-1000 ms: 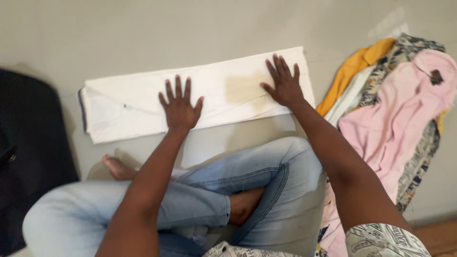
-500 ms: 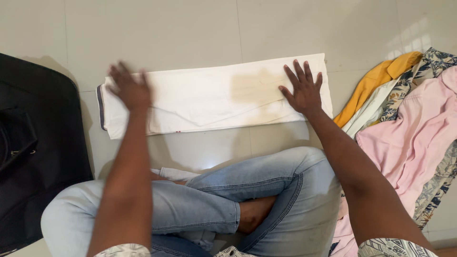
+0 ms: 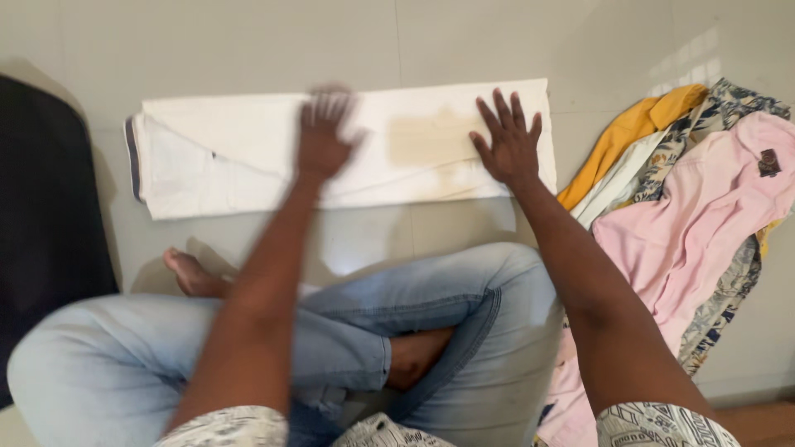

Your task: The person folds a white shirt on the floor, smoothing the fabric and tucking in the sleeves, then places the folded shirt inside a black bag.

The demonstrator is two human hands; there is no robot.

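On the floor: our folded white cloth [image 3: 248, 157] lies as a long strip on the pale tiled floor [image 3: 248, 41], just ahead of our crossed legs in blue jeans [image 3: 414, 323].
Left hand: our left hand [image 3: 325, 132] is over the cloth's middle, blurred, fingers spread and gripping nothing, arm stretched forward.
Right hand: our right hand [image 3: 509, 145] lies flat on the cloth's right end, fingers splayed apart, palm down, arm straight.
Right side: a pile of pink, yellow and patterned clothes [image 3: 696, 207] lies near the cloth.
Left side: a dark bag [image 3: 41, 207].
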